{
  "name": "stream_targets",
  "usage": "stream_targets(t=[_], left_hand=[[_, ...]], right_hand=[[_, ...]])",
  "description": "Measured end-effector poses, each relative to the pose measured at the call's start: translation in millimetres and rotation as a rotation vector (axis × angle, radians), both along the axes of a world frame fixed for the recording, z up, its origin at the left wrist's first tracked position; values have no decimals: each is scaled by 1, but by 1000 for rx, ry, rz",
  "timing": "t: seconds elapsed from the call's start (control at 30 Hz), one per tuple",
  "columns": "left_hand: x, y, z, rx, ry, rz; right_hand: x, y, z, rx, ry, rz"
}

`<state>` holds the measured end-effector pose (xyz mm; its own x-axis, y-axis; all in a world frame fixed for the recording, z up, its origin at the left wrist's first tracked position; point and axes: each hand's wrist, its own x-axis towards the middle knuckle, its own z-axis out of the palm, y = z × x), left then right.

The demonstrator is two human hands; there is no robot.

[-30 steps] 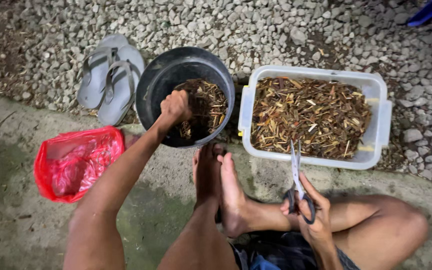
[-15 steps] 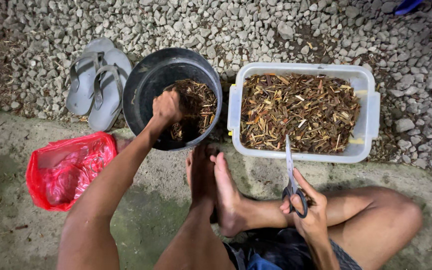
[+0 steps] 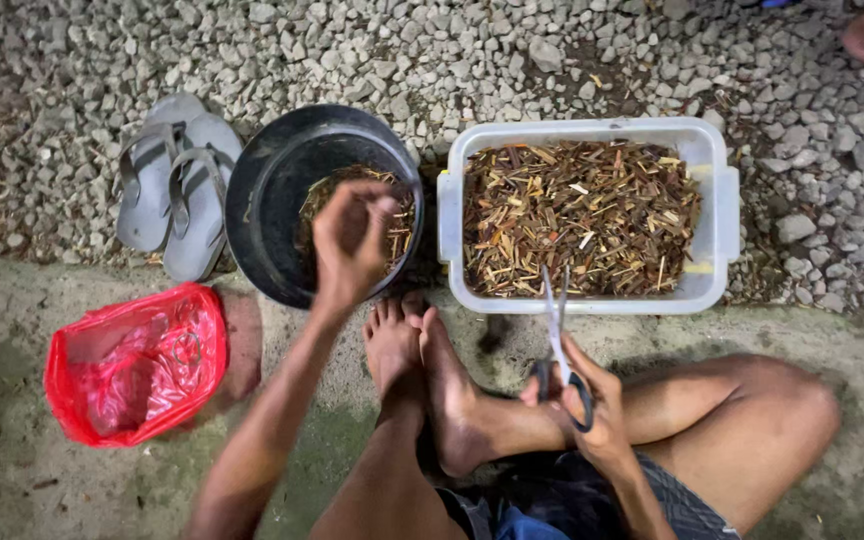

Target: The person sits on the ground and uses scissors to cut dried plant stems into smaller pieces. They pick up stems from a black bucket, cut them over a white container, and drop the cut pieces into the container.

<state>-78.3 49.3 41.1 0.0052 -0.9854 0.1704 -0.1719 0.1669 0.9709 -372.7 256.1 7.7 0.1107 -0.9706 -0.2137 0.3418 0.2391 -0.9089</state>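
Head view, the only one. A person sits cross-legged on bare concrete at the edge of a gravel strip. The left hand [image 3: 350, 240] hovers over the round black plastic bucket [image 3: 272, 185] at about eleven o'clock from the crossed feet; its fingers [image 3: 377, 215] are curled inward in a loose pinch. Whether they hold a stalk I cannot tell — motion blurs them. Dry brown plant pieces [image 3: 392, 225] lie in the bucket.

The right hand [image 3: 592, 405] at five o'clock grips a pair of metal scissors with dark handles [image 3: 559, 345], fingers through the loops, blades near closed and pointing to twelve o'clock. Just beyond stands the white rectangular plastic tub [image 3: 717, 215], full of chopped brown stems [image 3: 577, 215].

Judged step: fetching material from the bucket. The next move calls for bringing a piece across to the blades, over the tub.
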Motion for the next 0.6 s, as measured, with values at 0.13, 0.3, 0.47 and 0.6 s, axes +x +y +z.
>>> stream_targets(t=[0.13,0.3,0.47,0.6], left_hand=[[-55,33,26,12,121,-117],[-95,51,39,-56,-176,-341],[-101,54,39,11,-246,-347],[-101,54,37,-5,-244,-384]], right_hand=[[7,-12,4,24,11,87],[8,-26,6,19,-23,107],[4,-33,4,20,43,140],[3,-36,0,0,48,158]])
